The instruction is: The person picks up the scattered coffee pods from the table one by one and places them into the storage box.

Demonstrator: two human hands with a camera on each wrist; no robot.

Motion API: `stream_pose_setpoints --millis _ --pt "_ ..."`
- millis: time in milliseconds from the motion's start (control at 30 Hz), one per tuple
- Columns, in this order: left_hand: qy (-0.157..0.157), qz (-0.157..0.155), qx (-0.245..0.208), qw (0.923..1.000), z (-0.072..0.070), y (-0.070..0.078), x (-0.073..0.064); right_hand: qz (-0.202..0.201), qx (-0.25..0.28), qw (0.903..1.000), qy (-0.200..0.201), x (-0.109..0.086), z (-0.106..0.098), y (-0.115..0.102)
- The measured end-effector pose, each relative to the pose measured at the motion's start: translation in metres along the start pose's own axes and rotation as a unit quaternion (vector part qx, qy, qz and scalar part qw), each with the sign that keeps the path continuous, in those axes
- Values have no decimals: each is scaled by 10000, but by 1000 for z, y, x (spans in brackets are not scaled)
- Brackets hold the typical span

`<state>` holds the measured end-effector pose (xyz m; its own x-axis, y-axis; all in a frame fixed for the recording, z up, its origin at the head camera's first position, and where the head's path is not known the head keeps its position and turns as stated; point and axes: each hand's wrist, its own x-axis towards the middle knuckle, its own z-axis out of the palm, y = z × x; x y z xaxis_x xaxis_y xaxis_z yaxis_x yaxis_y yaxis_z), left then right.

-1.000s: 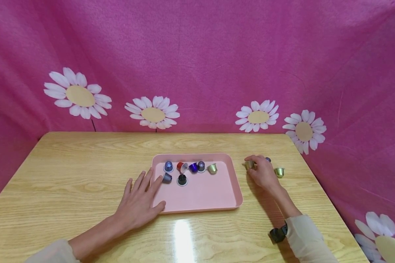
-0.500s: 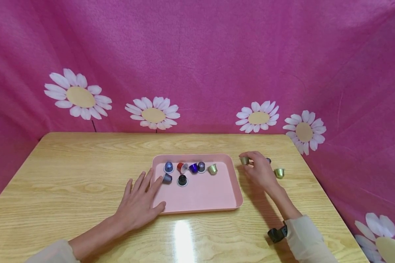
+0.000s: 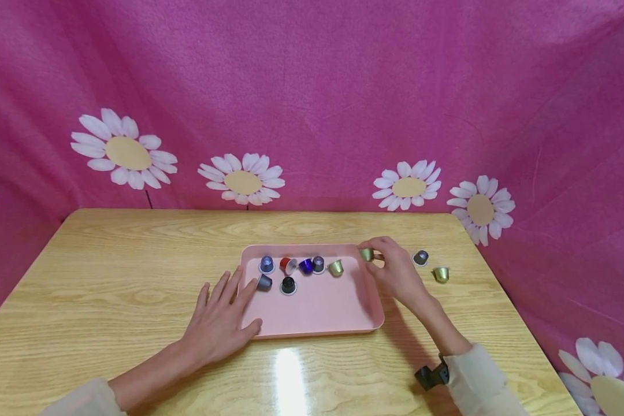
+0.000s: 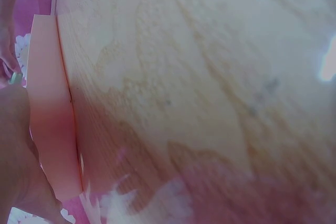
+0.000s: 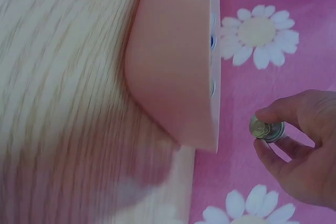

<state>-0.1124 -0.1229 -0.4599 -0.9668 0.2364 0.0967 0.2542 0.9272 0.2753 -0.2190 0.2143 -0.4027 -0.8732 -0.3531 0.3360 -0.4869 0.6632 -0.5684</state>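
Observation:
Between thumb and fingers my right hand point(image 3: 397, 274) pinches a pale green coffee capsule point(image 5: 261, 128), held over the right rim of the pink tray point(image 3: 322, 315). My left hand point(image 3: 218, 323) lies spread with straight fingers across the tray's left edge. Its index fingertip is right at a dark grey capsule point(image 3: 264, 282) lying on its side. Also inside the tray are a light blue capsule point(image 3: 267, 264), a red one point(image 3: 287, 264), a deep blue one point(image 3: 305, 266), a purple one point(image 3: 318, 264), a black one point(image 3: 288, 285) and another pale green one point(image 3: 335, 267).
Right of the tray, on the wooden table point(image 3: 135, 260), stand a dark capsule point(image 3: 420, 257) and a green-gold capsule point(image 3: 441, 274). A pink cloth point(image 3: 312, 104) with white daisies hangs behind the table and along its sides.
My right hand has lifted the pale green capsule from the table and carried it left to the tray's rim, uncovering the dark capsule behind it. The left hand has stayed put.

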Motion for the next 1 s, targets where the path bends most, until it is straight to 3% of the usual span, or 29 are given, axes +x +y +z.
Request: stream_pose_setpoints --millis 600,867,1000 --pt "-2 0 -57 10000 -1 0 0 -509 500 9961 -519 -3 32 -32" --pt "21 29 -56 10000 0 -1 0 -953 289 9936 -536 -2 47 -36" --pt "41 45 -54 10000 0 -1 0 -945 181 9933 -635 -2 54 -39"
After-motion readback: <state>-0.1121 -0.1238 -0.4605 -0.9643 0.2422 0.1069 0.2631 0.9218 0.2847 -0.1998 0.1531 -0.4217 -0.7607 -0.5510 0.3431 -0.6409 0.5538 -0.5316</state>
